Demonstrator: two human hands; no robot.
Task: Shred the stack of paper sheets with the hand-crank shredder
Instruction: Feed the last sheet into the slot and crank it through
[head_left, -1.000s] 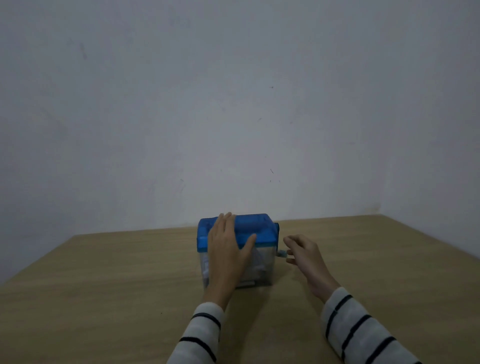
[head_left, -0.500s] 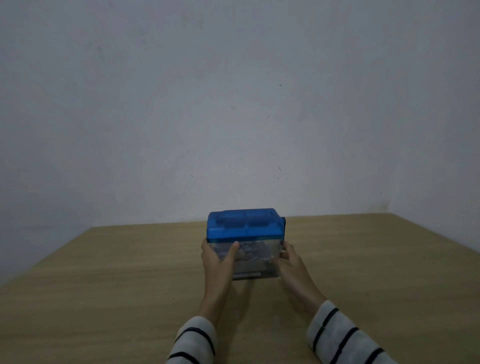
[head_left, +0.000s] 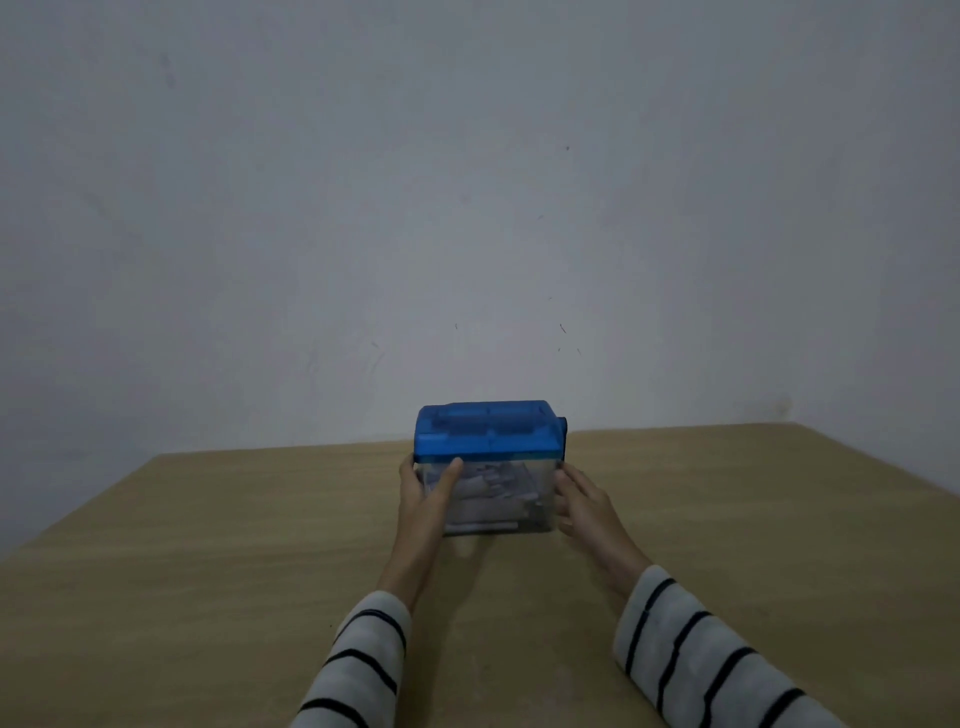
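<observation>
Left hand (head_left: 423, 499) fingers hidden behind the shredder (head_left: 488, 462) left wall, only the thumb shows on the front. Right hand (head_left: 584, 501) fingertips blurred against the bin's right side, contact unclear. Bin contents (head_left: 491, 493) smeared pale shapes, can't tell strips from sheets. Crank mostly hidden behind the lid's right end. Both sleeves (head_left: 701, 654) cut off by the bottom edge.

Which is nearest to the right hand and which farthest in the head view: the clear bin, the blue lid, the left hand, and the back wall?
From the right hand:
1. Clear bin, touching its fingers, on its left.
2. Blue lid, just above the bin.
3. Left hand, across the bin, on its far side.
4. Back wall, beyond the table's far edge.
</observation>
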